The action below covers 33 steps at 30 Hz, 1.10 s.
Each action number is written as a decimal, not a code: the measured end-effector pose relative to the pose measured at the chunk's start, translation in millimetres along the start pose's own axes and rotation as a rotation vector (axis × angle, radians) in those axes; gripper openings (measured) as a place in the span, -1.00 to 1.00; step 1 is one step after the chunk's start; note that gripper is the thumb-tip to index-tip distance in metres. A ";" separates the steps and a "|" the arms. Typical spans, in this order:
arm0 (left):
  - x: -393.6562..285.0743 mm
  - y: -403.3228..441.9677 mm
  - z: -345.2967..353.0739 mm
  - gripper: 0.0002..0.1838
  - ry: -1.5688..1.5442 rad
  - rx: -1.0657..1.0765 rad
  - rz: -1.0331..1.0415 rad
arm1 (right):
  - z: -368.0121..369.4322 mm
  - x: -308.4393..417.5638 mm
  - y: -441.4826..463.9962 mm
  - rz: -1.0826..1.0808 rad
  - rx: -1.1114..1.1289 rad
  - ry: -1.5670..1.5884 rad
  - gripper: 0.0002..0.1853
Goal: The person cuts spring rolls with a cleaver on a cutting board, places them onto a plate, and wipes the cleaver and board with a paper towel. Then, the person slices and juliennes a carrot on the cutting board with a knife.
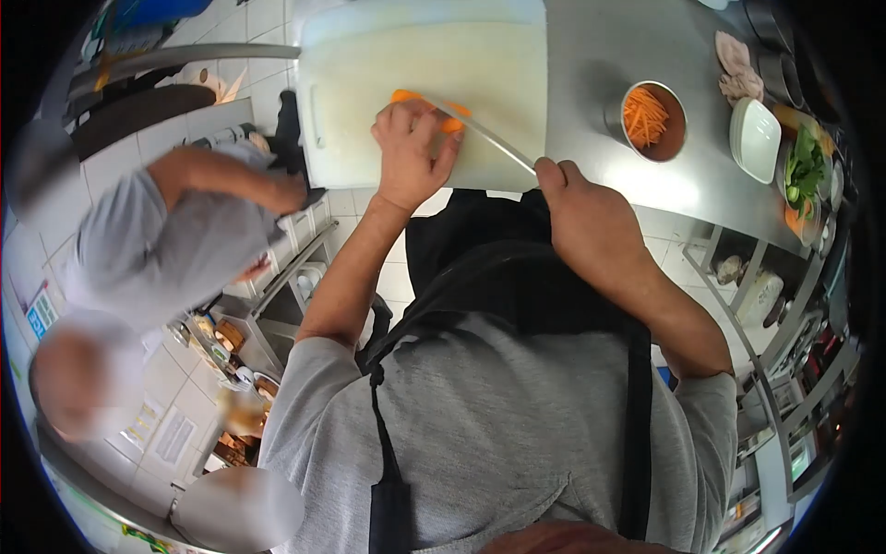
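Note:
My left hand [411, 148] is closed over a carrot [404, 95] on the white cutting board [360, 60], its fingers curled on top. In my right hand [586, 208] is the handle of a knife [494, 140]. The blade slants up and left across the board, its far end against the orange carrot beside my left fingertips. Part of the carrot is hidden under my fingers. To the right of the board stands a round metal bowl [679, 125] holding thin carrot strips [645, 117].
A steel counter [591, 46] carries the board. At its right lie a crumpled cloth [736, 66], white rectangular dishes [755, 138] and a container with leafy greens [805, 166]. Another person in a grey shirt [175, 240] stands at the left, near shelves.

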<state>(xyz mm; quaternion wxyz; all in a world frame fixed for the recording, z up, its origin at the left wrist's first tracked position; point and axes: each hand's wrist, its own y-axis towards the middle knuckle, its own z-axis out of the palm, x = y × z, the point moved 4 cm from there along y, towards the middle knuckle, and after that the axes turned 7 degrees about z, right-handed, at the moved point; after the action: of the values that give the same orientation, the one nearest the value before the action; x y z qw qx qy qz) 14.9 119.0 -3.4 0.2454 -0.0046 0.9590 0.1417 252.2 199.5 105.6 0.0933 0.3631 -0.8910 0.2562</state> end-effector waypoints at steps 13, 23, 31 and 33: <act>6.5 -3.1 11.5 -0.63 -0.042 -0.017 -0.018 | -2.7 -0.3 8.5 0.018 0.077 0.031 -0.83; 10.2 -1.3 23.0 -0.60 -0.058 -0.059 -0.016 | 20.3 3.9 57.2 -0.018 0.031 0.130 -0.83; 14.8 -4.8 25.1 -0.60 -0.064 -0.088 -0.003 | 15.0 -4.2 32.5 0.046 0.106 0.157 -0.82; 16.2 -6.1 25.1 -0.59 -0.070 -0.078 -0.005 | 24.6 -7.5 41.8 0.043 0.115 0.148 -0.82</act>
<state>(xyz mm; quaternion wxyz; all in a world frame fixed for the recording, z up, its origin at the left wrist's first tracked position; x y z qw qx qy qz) 12.9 121.0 -33.7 0.2788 -0.0115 0.9436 0.1785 229.0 216.4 65.7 0.1325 0.3288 -0.8729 0.3352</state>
